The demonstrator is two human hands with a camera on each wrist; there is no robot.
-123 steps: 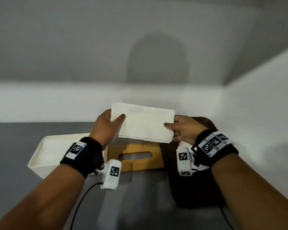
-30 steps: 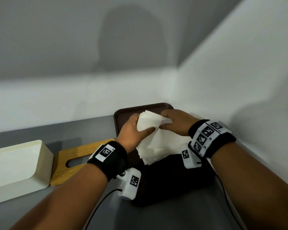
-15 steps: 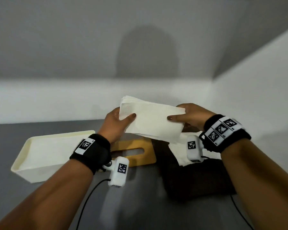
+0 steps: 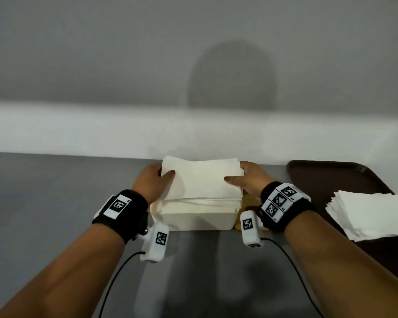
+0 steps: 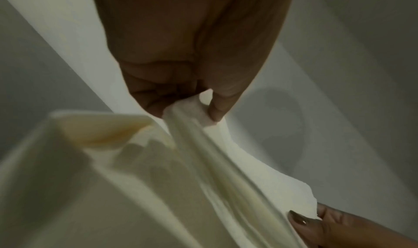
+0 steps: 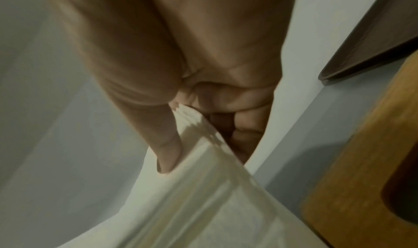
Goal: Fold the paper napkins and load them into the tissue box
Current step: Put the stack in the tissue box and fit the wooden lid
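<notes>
A folded stack of white paper napkins (image 4: 202, 180) sits at the top of the cream tissue box (image 4: 198, 220), centre of the head view. My left hand (image 4: 152, 182) pinches the stack's left end, thumb on top. My right hand (image 4: 251, 180) pinches the right end the same way. In the left wrist view my fingers (image 5: 217, 108) grip the napkin edge (image 5: 192, 115) above the box wall (image 5: 68, 162). From the right wrist, my thumb (image 6: 167, 153) lies on the napkins (image 6: 203, 189). More napkins (image 4: 195, 203) lie in the box beneath.
A dark brown tray (image 4: 331, 177) at the right carries a pile of loose white napkins (image 4: 372, 214). The wooden slotted lid (image 6: 366, 171) lies right of the box, mostly hidden behind my right wrist. Grey tabletop and a white wall surround the box.
Both hands carried the folded stack left from over the tray and down onto the box. The view swung left, so the box now sits in the centre.
</notes>
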